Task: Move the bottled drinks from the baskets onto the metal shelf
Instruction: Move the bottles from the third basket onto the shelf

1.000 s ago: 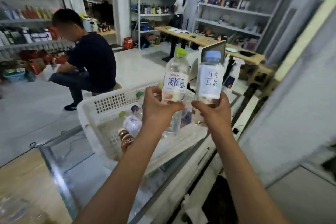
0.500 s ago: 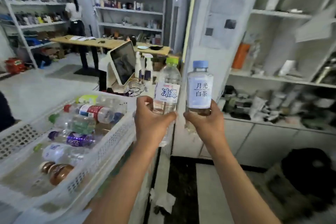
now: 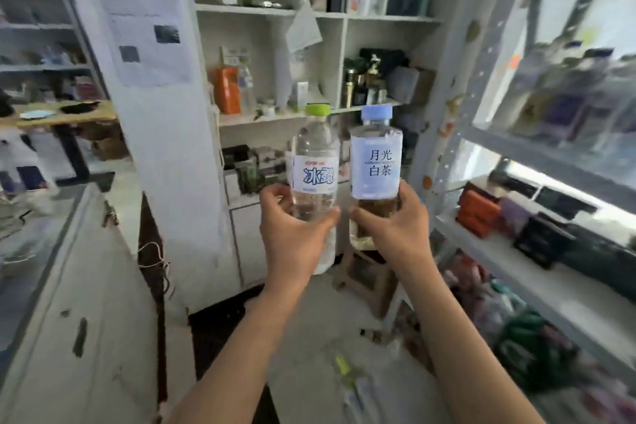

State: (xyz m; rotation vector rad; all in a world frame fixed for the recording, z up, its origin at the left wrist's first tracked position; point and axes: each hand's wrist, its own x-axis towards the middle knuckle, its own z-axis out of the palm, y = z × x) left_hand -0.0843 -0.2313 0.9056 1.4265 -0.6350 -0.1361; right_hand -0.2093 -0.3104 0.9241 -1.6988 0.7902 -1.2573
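While you've got both arms stretched out in front of you, each hand is wrapped round its own drink. Your left hand (image 3: 292, 234) grips the lower half of the green-capped water bottle (image 3: 315, 162), thumb across the front and fingers curled behind it. Your right hand (image 3: 392, 227) does the same with the blue-capped tea bottle (image 3: 376, 162), the one with the pale label and dark characters, brownish liquid showing under the label. Both bottles stand upright, dead centre of the view, just beside each other, caps up toward 12 o'clock. I can't tell if they actually touch.

Over at 3 o'clock you've got the metal shelf (image 3: 537, 148), grey uprights with holes, pretty blurry. One lower board at about 4 o'clock carries an orange box (image 3: 476, 213) and some dark boxes (image 3: 540, 241) next to it. Neither bottle is on that shelf; both are in the air, off to its left.

Straight behind the bottles, at 12 o'clock, is a white wall shelf (image 3: 309, 12) packed with clutter, including an orange carton (image 3: 225, 89) at roughly 11 o'clock. A white pillar with papers (image 3: 144, 31) stuck on it sits at 10 o'clock, and a white counter (image 3: 79, 286) runs down at 8 o'clock.
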